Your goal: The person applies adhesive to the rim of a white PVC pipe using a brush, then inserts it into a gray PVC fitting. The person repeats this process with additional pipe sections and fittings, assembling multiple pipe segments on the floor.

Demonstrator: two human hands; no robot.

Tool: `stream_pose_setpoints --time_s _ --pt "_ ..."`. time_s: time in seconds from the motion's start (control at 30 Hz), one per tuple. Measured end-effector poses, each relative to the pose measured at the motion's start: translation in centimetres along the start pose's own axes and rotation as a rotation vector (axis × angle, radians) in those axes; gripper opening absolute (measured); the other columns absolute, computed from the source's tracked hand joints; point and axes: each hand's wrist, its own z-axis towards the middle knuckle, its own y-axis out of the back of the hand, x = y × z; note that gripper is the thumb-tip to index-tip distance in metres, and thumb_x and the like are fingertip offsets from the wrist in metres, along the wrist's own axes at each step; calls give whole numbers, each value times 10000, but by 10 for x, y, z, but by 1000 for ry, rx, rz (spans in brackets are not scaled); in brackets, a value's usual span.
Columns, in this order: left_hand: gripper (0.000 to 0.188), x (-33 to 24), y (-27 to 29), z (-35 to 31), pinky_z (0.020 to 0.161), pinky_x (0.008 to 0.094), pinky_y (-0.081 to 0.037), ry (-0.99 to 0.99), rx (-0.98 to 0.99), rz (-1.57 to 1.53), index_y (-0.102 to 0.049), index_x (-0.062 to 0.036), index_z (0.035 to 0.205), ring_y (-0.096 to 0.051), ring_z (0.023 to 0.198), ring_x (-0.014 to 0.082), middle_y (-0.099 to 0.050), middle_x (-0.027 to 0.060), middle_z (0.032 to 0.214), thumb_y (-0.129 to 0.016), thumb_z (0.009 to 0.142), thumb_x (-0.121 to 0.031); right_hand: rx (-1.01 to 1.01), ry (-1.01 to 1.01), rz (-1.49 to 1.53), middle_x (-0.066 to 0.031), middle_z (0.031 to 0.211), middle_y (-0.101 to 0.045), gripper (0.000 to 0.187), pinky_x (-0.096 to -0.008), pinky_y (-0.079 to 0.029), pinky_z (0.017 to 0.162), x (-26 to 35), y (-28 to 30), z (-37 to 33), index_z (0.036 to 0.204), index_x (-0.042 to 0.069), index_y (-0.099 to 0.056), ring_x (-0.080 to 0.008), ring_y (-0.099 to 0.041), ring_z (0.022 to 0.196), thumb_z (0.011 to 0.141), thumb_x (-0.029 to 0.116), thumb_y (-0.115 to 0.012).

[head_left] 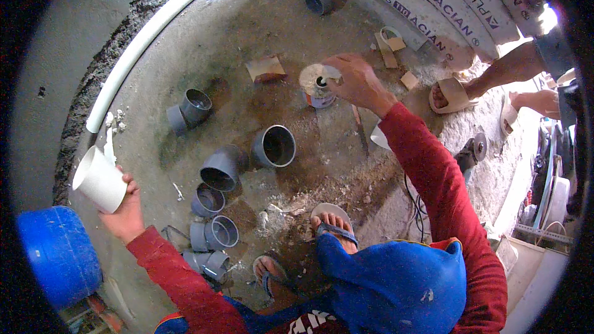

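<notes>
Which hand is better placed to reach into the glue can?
The right hand. It is already at the open can, its fingers at the rim. The left hand is far off to the side, holding a short white pipe.

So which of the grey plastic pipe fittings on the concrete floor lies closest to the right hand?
The lone grey coupling with its wide dark mouth, just below the small can that the right hand reaches over; the other fittings lie farther toward the left hand.

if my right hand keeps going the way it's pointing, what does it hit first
Most likely the small open can directly under the right hand, whose fingers point left and down at its lid; depth is hard to judge.
</notes>
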Motion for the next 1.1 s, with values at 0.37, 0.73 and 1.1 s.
stream_pose_setpoints --time_s 0.37,0.73,1.1 --pt "631 22 -12 4 790 422 -458 14 81 -3 -385 -44 1538 -519 1045 385 -483 260 1454 -463 1007 -376 83 -30 -96 -141 1221 -677 457 -458 -508 968 1 -22 -62 1239 68 -669 -366 -615 1129 804 145 -786" --pt "637 27 -24 6 793 429 -465 25 95 8 -372 -48 1546 -529 1038 391 -476 272 1463 -466 1005 -369 -283 -217 -17 -135 1340 -635 542 -453 -527 972 18 -60 -158 1296 80 -649 -362 -618 1151 777 46 -802" --pt "642 64 -44 11 746 438 -474 116 -75 3 -450 -81 1492 -560 991 421 -547 226 1367 -445 963 -445 -81 -50 -53 -202 1149 -696 476 -477 -506 968 2 -22 -54 1259 45 -645 -403 -653 1057 807 145 -753"
